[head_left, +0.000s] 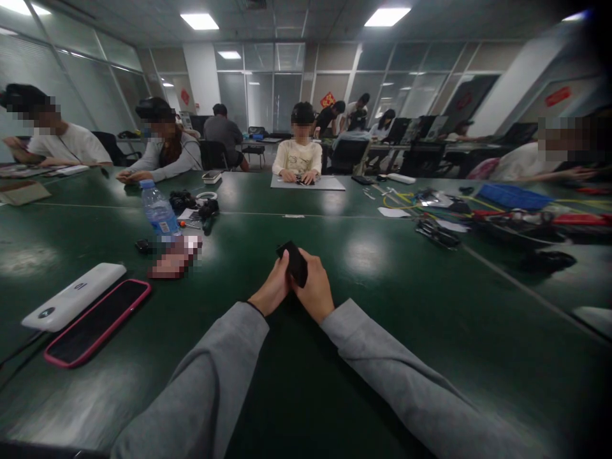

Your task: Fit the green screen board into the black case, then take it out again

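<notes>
Between my two hands is a small, flat black object (295, 263) with straight edges, tilted above the green table (354, 363); its exact kind does not show. My left hand (274, 284) grips its left side, with the thumb lying along the near face. From the right, my right hand (315, 287) wraps round the other side, fingers curled against it. Both hands meet at the object's lower end, near the middle of the table. The undersides of the fingers are hidden.
To the left lie a pink-cased phone (98, 324), a white power bank (74, 297) with a cable, and a water bottle (160, 210). Cables, tools and a blue tray (515, 196) crowd the right side. Across the table a person (297, 156) works on a white board (329, 183).
</notes>
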The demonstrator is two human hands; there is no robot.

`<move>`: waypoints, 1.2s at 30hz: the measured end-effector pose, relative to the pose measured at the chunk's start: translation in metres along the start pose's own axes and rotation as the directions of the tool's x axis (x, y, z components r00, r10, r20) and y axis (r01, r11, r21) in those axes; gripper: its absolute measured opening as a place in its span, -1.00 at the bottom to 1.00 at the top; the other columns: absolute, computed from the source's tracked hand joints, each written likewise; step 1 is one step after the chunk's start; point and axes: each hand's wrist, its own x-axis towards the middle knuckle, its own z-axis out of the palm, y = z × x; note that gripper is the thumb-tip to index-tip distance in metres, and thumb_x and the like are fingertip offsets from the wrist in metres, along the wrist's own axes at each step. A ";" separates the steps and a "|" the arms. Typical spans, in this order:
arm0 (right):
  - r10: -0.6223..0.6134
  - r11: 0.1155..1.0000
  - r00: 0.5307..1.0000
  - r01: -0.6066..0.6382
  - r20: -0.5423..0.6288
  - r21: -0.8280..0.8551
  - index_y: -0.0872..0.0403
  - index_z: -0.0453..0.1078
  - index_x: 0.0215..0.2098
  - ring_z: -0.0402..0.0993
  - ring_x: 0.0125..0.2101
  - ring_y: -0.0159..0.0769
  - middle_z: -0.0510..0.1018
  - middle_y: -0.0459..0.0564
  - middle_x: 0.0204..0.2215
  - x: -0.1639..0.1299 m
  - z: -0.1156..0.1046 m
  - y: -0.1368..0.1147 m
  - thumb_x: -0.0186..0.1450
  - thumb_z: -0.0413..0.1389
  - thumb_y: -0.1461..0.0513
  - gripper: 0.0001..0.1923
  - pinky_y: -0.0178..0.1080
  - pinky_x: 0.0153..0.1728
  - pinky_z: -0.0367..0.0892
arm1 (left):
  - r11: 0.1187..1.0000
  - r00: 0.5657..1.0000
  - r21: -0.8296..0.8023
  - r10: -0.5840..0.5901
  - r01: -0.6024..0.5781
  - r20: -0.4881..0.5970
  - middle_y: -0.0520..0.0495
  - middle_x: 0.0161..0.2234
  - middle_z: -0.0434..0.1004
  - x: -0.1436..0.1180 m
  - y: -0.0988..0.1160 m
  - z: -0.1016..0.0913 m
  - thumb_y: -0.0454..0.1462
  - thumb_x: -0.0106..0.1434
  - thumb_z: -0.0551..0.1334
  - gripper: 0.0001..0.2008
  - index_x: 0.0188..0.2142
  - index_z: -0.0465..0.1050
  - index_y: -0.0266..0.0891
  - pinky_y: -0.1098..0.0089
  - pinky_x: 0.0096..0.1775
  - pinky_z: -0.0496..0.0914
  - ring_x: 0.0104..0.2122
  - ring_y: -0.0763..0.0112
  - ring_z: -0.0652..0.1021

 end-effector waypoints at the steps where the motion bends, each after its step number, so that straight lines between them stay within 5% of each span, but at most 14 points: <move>1: -0.025 0.999 0.999 0.027 0.039 -0.030 0.02 0.03 0.19 0.21 0.01 -0.07 0.25 0.13 0.00 -0.001 0.000 -0.001 0.13 0.09 0.28 -0.34 0.04 -0.03 0.23 | 1.000 1.000 -0.011 0.022 -0.023 -0.016 -0.13 -0.14 0.47 0.001 -0.001 -0.001 0.02 0.17 0.13 -0.57 -0.09 0.34 -0.21 0.35 -0.04 0.31 -0.12 0.36 0.47; 5: -0.103 0.992 0.985 0.112 0.140 -0.055 0.03 -0.03 0.23 0.19 0.02 -0.05 0.20 0.15 0.02 -0.003 0.002 -0.007 0.14 0.11 0.23 -0.28 0.04 -0.04 0.25 | 0.998 0.993 0.020 0.068 -0.067 -0.098 -0.15 -0.19 0.49 0.004 0.002 -0.011 0.11 0.15 0.09 -0.49 -0.16 0.40 -0.26 0.36 -0.07 0.34 -0.13 0.32 0.48; 10: -0.142 0.989 0.975 0.134 0.173 0.053 -0.01 -0.05 0.23 0.15 0.06 -0.12 0.16 0.12 0.03 -0.004 -0.002 -0.014 0.19 0.09 0.13 -0.31 0.01 0.05 0.21 | 0.998 0.974 0.062 -0.013 0.028 -0.227 -0.18 -0.26 0.51 0.003 0.011 -0.018 0.18 0.08 0.07 -0.39 -0.18 0.42 -0.29 0.35 -0.15 0.39 -0.21 0.30 0.52; 16: -0.085 0.992 0.983 0.069 0.160 0.106 -0.01 0.02 0.19 0.22 0.01 -0.20 0.19 0.09 -0.01 -0.003 -0.004 -0.015 0.27 0.00 0.11 -0.46 -0.06 0.03 0.27 | 0.998 0.980 0.053 -0.025 0.036 -0.196 -0.19 -0.26 0.51 0.000 0.015 -0.013 0.21 0.07 0.05 -0.36 -0.18 0.41 -0.30 0.36 -0.16 0.39 -0.22 0.32 0.52; 36: -0.007 0.994 0.995 -0.005 0.103 0.109 0.04 0.08 0.15 0.33 -0.13 -0.21 0.23 0.12 -0.05 -0.005 -0.007 -0.018 0.24 0.04 0.06 -0.44 -0.11 -0.16 0.38 | 0.998 0.986 0.006 -0.066 0.068 -0.152 -0.22 -0.30 0.52 0.001 0.019 -0.015 0.26 0.05 -0.02 -0.26 -0.14 0.41 -0.34 0.32 -0.20 0.42 -0.26 0.27 0.53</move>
